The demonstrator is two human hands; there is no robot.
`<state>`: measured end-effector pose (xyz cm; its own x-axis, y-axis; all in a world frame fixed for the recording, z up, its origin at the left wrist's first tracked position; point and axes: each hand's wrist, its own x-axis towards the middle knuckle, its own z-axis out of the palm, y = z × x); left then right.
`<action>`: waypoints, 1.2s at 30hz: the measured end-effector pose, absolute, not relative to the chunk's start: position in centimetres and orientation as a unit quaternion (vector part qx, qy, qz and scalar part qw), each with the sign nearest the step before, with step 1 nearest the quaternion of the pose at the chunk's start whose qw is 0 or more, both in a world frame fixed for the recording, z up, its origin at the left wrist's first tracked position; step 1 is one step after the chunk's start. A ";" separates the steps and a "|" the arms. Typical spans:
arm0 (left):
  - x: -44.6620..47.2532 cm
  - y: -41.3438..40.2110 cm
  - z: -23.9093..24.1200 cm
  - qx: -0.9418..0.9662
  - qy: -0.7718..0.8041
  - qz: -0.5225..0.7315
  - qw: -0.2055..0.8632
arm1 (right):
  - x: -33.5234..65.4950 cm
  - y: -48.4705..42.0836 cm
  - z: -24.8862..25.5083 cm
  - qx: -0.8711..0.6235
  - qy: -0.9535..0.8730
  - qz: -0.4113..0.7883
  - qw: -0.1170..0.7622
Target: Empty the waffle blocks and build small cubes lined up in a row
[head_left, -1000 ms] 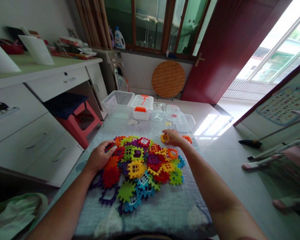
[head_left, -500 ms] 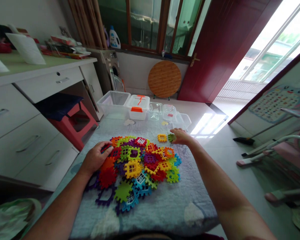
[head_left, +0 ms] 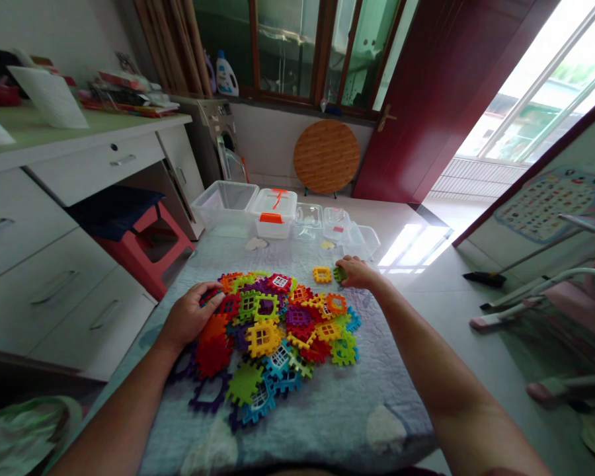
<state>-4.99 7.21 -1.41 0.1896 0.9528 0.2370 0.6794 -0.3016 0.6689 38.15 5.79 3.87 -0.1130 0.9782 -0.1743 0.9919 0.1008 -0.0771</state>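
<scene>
right hand (head_left: 359,272): extended over the far right of the table (head_left: 337,420); a green piece is touched by the fingertips; whether it is pinched or merely pressed cannot be told.
green piece (head_left: 338,274): partly hidden by the right hand; located on the far side of the table, toward the right.
yellow window piece (head_left: 315,274): laid flat just beside the green piece, to its left.
left hand (head_left: 191,314): rested with curled fingers at the left edge of the pile (head_left: 245,383); whether anything is grasped cannot be told.
pile: formed of overlapping toothed plastic pieces in red, purple, orange, yellow, green and blue; spread across the middle of the table.
open bin (head_left: 203,215): translucent, placed at the far left end of the table.
lidded box (head_left: 272,229): set right of the open bin; fitted with an orange latch.
red stool (head_left: 151,270): placed left of the table.
round board (head_left: 326,157): stood on edge by the far wall (head_left: 268,142).
</scene>
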 end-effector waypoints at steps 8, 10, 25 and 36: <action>-4.9 7.3 -1.4 0.741 0.548 0.322 0.214 | 34.3 6.1 3.9 0.619 0.782 -0.075 0.011; -4.8 7.2 -1.4 0.740 0.548 0.325 0.216 | 33.6 6.4 3.7 0.622 0.779 -0.077 0.029; -4.6 6.8 -0.9 0.745 0.540 0.330 0.212 | 32.5 6.0 5.0 0.660 0.747 -0.081 -0.004; -4.7 6.9 -1.4 0.751 0.530 0.340 0.201 | 20.7 -4.7 7.1 0.441 0.876 -0.127 -0.151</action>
